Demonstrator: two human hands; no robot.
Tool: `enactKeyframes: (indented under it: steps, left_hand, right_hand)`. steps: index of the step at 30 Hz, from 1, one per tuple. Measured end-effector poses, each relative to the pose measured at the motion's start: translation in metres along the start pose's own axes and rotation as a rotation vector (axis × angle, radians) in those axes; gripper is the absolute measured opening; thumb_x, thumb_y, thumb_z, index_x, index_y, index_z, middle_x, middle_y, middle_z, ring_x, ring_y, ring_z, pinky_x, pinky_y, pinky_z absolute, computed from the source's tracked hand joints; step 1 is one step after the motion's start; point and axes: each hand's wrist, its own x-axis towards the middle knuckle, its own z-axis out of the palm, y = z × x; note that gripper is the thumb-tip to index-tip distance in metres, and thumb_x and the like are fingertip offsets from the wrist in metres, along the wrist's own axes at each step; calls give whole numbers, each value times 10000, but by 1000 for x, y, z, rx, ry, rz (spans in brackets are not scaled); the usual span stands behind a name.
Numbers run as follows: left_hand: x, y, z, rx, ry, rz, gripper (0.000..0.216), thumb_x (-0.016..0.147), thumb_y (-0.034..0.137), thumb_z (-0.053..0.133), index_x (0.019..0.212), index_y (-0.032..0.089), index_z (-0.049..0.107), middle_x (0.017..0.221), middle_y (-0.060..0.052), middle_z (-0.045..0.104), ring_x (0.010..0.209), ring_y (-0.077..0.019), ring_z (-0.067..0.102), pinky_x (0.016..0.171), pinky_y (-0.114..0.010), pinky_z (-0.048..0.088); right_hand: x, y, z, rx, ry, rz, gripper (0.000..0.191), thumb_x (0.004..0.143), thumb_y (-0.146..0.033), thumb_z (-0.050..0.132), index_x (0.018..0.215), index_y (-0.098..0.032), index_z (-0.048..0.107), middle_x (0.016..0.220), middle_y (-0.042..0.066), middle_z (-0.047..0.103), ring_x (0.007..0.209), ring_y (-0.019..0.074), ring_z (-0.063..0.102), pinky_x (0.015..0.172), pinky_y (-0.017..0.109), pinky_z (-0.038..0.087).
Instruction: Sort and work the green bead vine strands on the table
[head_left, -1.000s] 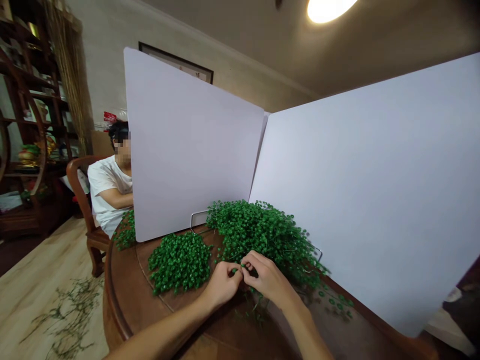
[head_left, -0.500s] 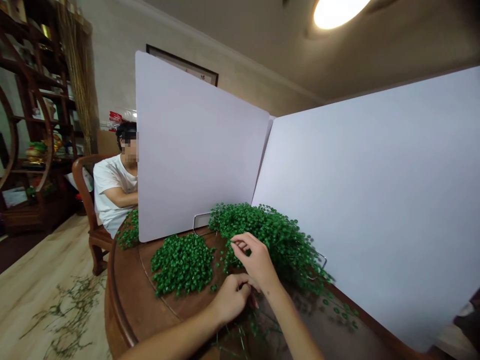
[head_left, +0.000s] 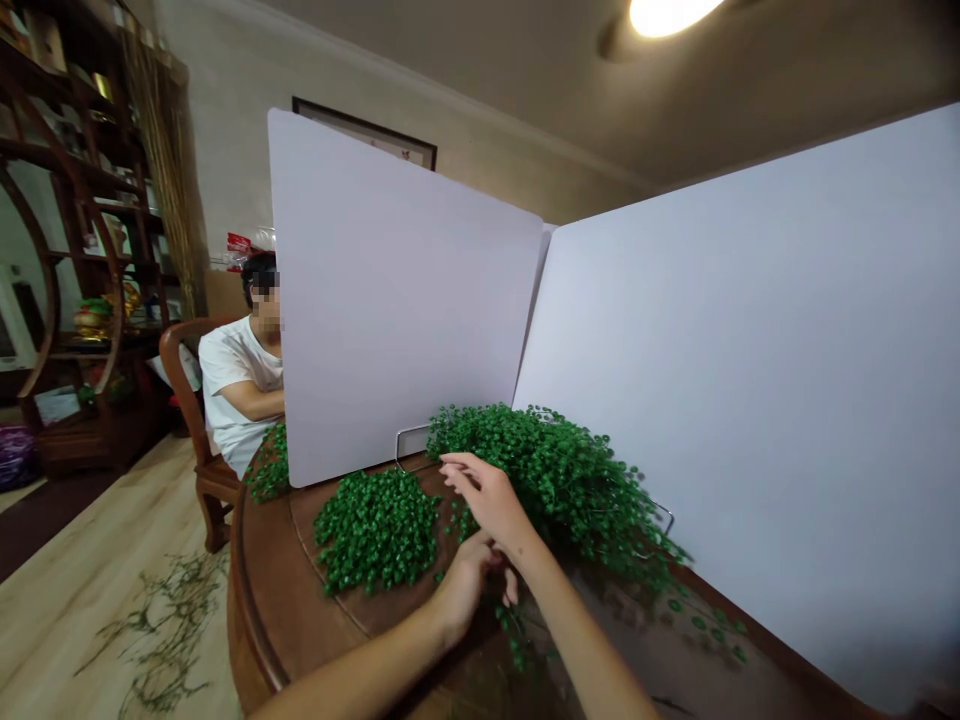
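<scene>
My left hand [head_left: 466,585] is low over the table with its fingers curled. A thin green sprig [head_left: 514,640] hangs just below those fingers and seems to be held in them; the grip itself is partly hidden. My right hand [head_left: 487,492] crosses above and beyond the left, fingers stretched out to the left and apart, with nothing visible in them. Behind it spreads a large heap of leafy green sprigs [head_left: 577,470]. To the left lies a smaller, rounded pile of green leaf heads [head_left: 377,530].
Two white panels [head_left: 405,300] stand upright on the round wooden table [head_left: 274,560], held by wire stands [head_left: 400,450]. Beyond the left panel sits a person in a white shirt [head_left: 232,365]. Bare stems [head_left: 169,630] litter the floor at left.
My right hand has moved left and slightly up, its fingers opening out of a pinch. My left hand has turned a little, staying low. The view has shifted slightly.
</scene>
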Motion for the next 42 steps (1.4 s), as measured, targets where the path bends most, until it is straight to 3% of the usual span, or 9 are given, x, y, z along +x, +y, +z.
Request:
enactKeyframes:
  steps: [4,6,10,19,25,29,33,37,42]
  left_hand:
    - [7,-3,-5,-188,111,34,382,799,483,517,1046,191,494,681,19,594,398,-103,480,395,-208,342]
    - [6,1,-5,-281,183,5,467,831,556,506,1159,234,427,766,20,600,433,-108,503,405,-210,350]
    - [1,13,-2,-379,283,-9,611,848,609,498,1333,290,306,856,8,591,618,-142,598,520,-225,408]
    - [2,20,-2,-455,276,34,564,912,535,457,1386,309,252,904,-29,600,666,-157,602,598,-264,448]
    - [1,31,-5,-543,183,104,568,902,502,501,1386,346,248,1021,-69,617,704,-179,623,664,-313,475]
    - [1,32,-6,-418,175,151,512,886,473,552,1314,301,329,1067,-72,612,762,-161,625,733,-303,469]
    - [0,26,-9,-18,109,216,398,818,358,687,1135,244,473,1050,-31,600,834,-144,605,799,-287,454]
    - [0,26,-10,289,79,187,289,820,409,662,951,156,613,811,-12,591,733,-130,564,711,-257,443]
    - [1,27,-12,338,26,99,347,754,447,704,885,133,634,763,-6,591,638,-118,554,668,-265,458]
  right_hand:
    - [-39,-7,-34,-168,35,-88,200,925,-336,499,906,-203,648,849,30,663,787,170,623,734,277,493]
    - [-57,-10,-42,-311,-67,-129,189,941,-282,467,872,-208,626,802,18,623,736,160,583,693,269,467]
    - [-76,-15,-42,-622,-254,-221,129,889,-152,500,841,-227,593,841,11,592,821,182,541,812,323,438]
    - [-77,-8,-48,-786,-342,-325,152,848,-140,627,970,-230,625,965,24,644,1008,225,557,899,368,416]
    - [-77,-14,-51,-775,-261,-471,156,906,-108,554,983,-219,632,1031,37,672,1053,205,562,922,365,417]
    - [-77,-17,-59,-740,-143,-476,118,933,-151,515,955,-221,607,994,51,659,1008,209,570,890,363,428]
    - [-78,-8,-70,-684,-10,-352,72,946,-208,492,916,-223,557,906,43,616,874,199,570,801,330,442]
    - [-78,3,-73,-529,-5,-191,58,936,-235,498,888,-236,529,885,18,581,821,171,567,750,277,455]
    - [-77,10,-70,-404,-19,-48,57,887,-253,550,836,-229,542,820,-14,566,734,145,549,705,256,451]
